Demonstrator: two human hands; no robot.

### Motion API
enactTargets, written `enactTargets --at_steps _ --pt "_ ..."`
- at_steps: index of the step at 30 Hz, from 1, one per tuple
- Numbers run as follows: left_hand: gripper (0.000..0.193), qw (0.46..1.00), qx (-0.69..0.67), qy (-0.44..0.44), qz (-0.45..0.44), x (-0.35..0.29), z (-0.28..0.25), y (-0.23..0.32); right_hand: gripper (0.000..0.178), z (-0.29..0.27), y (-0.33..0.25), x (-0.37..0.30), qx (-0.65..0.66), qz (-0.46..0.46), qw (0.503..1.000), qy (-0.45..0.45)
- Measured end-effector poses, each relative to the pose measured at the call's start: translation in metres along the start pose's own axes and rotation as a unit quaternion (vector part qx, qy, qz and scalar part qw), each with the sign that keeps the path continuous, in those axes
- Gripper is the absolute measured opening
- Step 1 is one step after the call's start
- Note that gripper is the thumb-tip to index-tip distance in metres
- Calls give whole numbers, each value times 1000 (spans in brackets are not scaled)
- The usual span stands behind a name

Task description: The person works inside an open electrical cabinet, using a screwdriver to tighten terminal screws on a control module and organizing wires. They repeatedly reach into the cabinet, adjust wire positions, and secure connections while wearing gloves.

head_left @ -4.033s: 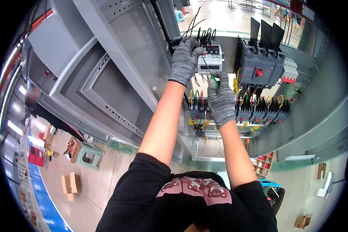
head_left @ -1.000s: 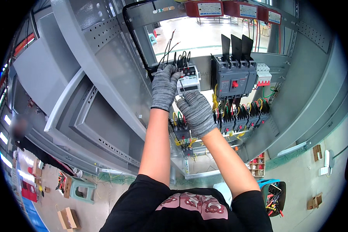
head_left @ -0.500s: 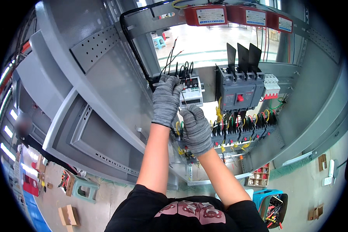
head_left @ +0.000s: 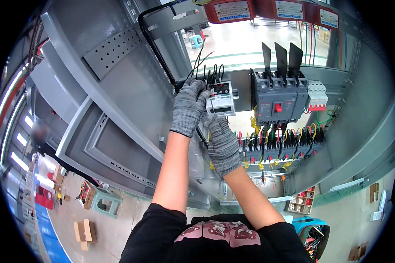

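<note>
My left hand (head_left: pixel 189 106), in a grey knitted glove, is closed against the left side of a light grey meter module (head_left: pixel 220 101). Black wires (head_left: pixel 199 61) rise behind its fingers, which hide whatever they pinch. Just below the module, my right hand (head_left: pixel 224 144), gloved alike, is closed around a screwdriver (head_left: pixel 212 104). Only its thin shaft shows, pointing up across the module's front toward the left fingertips; the handle is covered by the hand. Several black wires (head_left: pixel 216 72) loop into the module's top.
Right of the module sits a large grey circuit breaker (head_left: pixel 278 103) with black barrier plates, then a small white breaker (head_left: pixel 317 94). Smaller breakers (head_left: pixel 287 152) with coloured wires line up below. Red current transformers (head_left: pixel 230 11) hang above. The cabinet door (head_left: pixel 118 127) stands at left. A tool bucket (head_left: pixel 309 225) is lower right.
The whole view has shifted slightly, so the cabinet appears a little further right. Both hands stay at the module, and the right hand's fingers look a bit more stretched along the screwdriver.
</note>
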State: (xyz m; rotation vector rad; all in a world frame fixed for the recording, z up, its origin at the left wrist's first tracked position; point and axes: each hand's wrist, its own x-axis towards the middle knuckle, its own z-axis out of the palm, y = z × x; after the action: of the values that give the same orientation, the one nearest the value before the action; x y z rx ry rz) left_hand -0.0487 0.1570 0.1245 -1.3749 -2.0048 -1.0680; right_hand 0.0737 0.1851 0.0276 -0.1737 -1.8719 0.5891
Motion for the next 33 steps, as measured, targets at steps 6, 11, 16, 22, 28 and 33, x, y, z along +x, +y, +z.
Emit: enactTargets --at_steps 6,11,16,22,28,33 --pt "14 998 0 62 25 -10 16 0 33 -3 1 2 32 -24 999 25" --pt "15 997 4 80 -3 -12 20 12 31 -4 2 -2 54 -23 997 47" --pt "12 998 8 63 0 -21 11 1 35 -8 -3 1 48 -29 998 12" --pt "17 999 15 -19 -28 -5 -3 10 35 -10 7 1 49 -10 999 1" --pt "14 994 98 -42 21 0 -4 12 32 -10 12 3 64 -23 998 6" --pt "11 999 22 -33 -37 0 -3 13 26 -22 4 13 80 -18 996 36"
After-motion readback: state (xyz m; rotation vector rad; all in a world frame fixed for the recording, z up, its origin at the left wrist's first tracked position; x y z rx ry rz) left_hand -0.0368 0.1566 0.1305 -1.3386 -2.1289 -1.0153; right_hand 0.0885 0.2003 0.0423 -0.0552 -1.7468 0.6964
